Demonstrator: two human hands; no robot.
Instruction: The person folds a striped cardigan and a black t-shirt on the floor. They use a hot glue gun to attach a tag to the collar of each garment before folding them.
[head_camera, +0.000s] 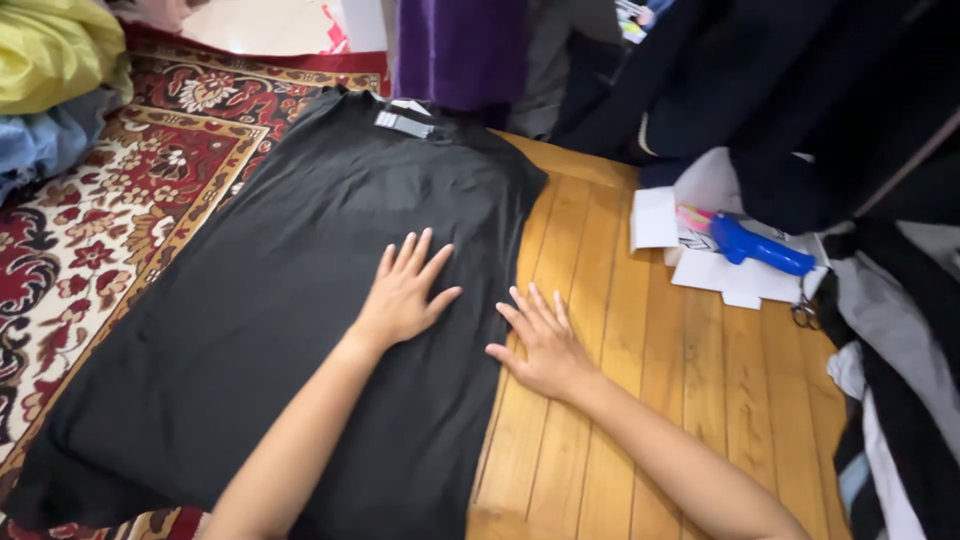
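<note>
A black T-shirt (280, 290) lies spread flat, partly on a patterned rug and partly on a wooden floor, its collar with a grey label (403, 123) at the far end. My left hand (403, 293) rests palm down on the shirt's middle, fingers spread. My right hand (540, 340) lies flat at the shirt's right edge, fingers touching the fabric, palm over the wood. Neither hand grips anything.
The red floral rug (90, 220) lies at the left and the wooden floor (650, 380) at the right. A blue glue gun (760, 247) sits on white paper (700, 265) beside scissors (803, 310). Dark clothes (800, 110) pile at the back right, yellow fabric (50, 50) at the top left.
</note>
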